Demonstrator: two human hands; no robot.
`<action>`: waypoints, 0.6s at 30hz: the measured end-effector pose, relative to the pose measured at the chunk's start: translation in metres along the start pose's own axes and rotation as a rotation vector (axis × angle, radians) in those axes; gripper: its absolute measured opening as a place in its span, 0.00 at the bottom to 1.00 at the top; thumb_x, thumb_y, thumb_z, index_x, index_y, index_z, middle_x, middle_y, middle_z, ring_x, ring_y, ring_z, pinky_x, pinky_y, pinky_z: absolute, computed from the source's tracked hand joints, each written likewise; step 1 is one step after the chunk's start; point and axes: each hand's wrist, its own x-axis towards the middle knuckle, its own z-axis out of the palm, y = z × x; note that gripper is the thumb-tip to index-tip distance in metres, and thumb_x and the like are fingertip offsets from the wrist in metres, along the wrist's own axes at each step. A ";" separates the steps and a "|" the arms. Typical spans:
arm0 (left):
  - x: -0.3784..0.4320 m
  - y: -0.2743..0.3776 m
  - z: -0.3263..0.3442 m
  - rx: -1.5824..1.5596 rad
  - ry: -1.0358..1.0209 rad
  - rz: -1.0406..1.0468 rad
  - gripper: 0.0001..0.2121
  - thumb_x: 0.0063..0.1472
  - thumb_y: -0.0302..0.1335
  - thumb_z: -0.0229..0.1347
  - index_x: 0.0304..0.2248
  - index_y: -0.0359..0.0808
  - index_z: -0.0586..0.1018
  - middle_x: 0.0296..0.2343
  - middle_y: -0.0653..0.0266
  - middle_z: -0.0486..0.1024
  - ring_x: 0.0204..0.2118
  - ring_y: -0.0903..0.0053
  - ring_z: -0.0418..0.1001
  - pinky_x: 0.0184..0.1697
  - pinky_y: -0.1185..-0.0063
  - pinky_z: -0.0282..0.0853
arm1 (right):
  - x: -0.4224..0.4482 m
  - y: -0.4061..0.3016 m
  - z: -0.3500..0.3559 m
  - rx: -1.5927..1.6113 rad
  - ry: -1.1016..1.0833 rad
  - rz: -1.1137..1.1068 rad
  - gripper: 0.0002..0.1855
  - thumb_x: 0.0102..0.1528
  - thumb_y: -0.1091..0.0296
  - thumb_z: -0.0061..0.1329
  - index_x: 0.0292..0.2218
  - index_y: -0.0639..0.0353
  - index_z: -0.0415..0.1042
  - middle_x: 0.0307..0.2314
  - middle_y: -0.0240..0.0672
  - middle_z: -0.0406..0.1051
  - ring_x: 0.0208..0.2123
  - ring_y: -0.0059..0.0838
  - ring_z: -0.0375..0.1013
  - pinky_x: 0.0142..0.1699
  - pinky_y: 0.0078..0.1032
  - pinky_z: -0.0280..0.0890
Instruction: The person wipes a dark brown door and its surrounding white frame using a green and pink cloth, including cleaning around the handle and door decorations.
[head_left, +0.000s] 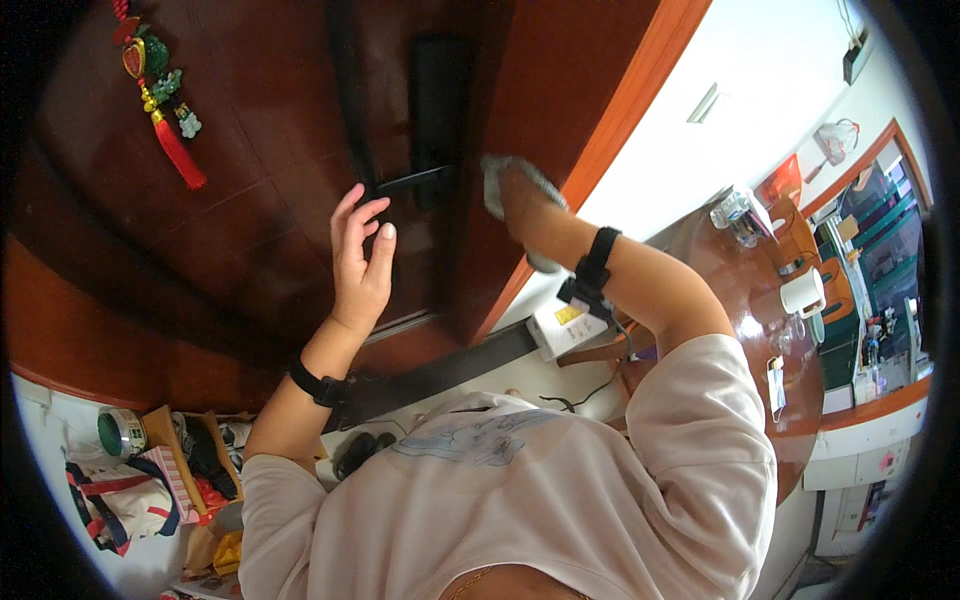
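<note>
A dark red-brown wooden door (262, 150) with a black lock plate (442, 97) and a black lever handle (411, 180) stands before me. My left hand (361, 262) is raised just below and left of the handle, fingers apart and holding nothing. Whether a fingertip touches the handle's end is unclear. At the door's right side, my right hand (521, 196) has a grey cloth (493, 187) in it, pressed against or very near the wooden frame (555, 105). The cloth hides most of the fingers and hangs down below the wrist.
A red tasselled ornament (178, 154) hangs on the door. To the right, a round wooden table (787, 442) bears a white mug (802, 291) and plastic bottles (739, 214). A white box (566, 326) sits low by the wall. Lower left is a shoe rack (176, 450).
</note>
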 end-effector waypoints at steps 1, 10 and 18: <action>0.000 -0.005 -0.005 0.013 0.014 -0.015 0.13 0.65 0.29 0.47 0.48 0.35 0.69 0.55 0.61 0.55 0.50 0.76 0.62 0.51 0.78 0.62 | -0.007 0.019 -0.013 0.103 -0.034 0.067 0.23 0.55 0.62 0.47 0.52 0.52 0.66 0.52 0.35 0.62 0.54 0.40 0.60 0.60 0.34 0.51; -0.034 -0.018 -0.040 0.008 -0.005 -0.107 0.13 0.65 0.28 0.47 0.47 0.33 0.69 0.56 0.60 0.54 0.50 0.76 0.61 0.51 0.78 0.62 | 0.098 0.106 -0.021 1.172 1.341 1.027 0.36 0.60 0.50 0.39 0.62 0.57 0.44 0.63 0.51 0.31 0.63 0.56 0.36 0.64 0.49 0.37; -0.059 -0.019 -0.085 0.063 0.045 -0.297 0.12 0.62 0.26 0.48 0.45 0.35 0.71 0.56 0.57 0.54 0.54 0.67 0.59 0.53 0.72 0.62 | 0.128 0.096 -0.023 0.997 1.474 1.114 0.23 0.55 0.56 0.48 0.48 0.60 0.63 0.46 0.47 0.61 0.46 0.50 0.60 0.52 0.43 0.56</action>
